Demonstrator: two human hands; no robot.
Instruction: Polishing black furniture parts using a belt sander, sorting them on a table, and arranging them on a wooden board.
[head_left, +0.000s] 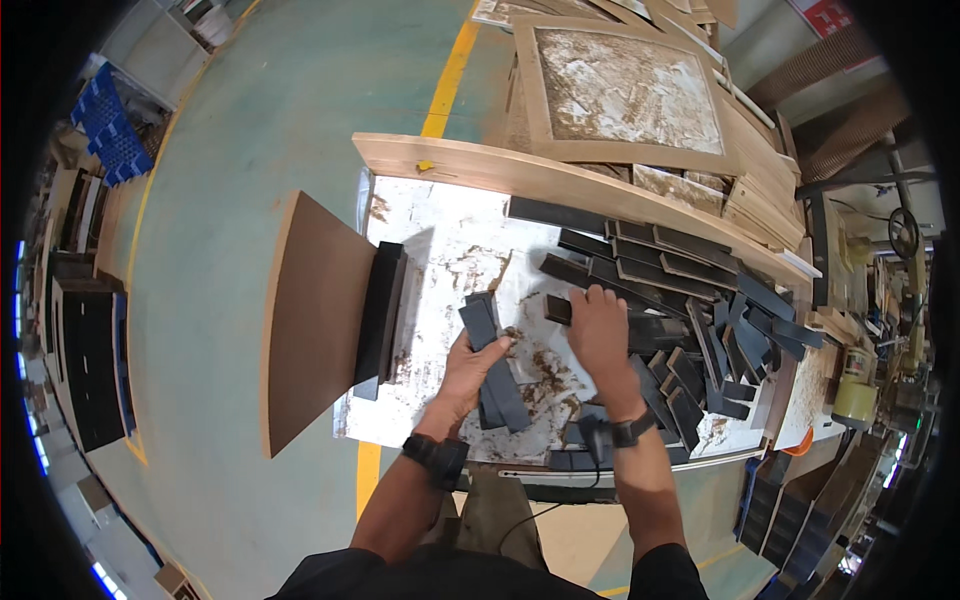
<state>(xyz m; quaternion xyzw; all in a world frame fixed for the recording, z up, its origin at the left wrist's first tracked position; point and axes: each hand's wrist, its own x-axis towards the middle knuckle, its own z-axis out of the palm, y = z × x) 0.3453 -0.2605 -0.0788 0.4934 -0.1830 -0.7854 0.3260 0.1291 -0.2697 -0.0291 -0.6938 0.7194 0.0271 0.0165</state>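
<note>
My left hand [470, 370] is closed around a small stack of dark grey strips [498, 385], with the thumb lying across their top. The strips are fanned slightly and slant over the white tabletop [455, 230]. To the right, my right hand [602, 335] has its fingers curled over another dark strip [558, 310], whose brownish end pokes out on the left side. Most of that strip is hidden under the hand. Beyond and beside the right hand spreads a loose pile of similar dark strips [670, 262], some overlapping in rows, others jumbled.
A stack of dark pieces [380, 310] stands at the table's left end beside an upright brown board [318, 325]. A wooden rail [470, 165] runs along the far edge. Behind it lie large boards [625, 90]. A black cable [598, 455] hangs near my right wrist.
</note>
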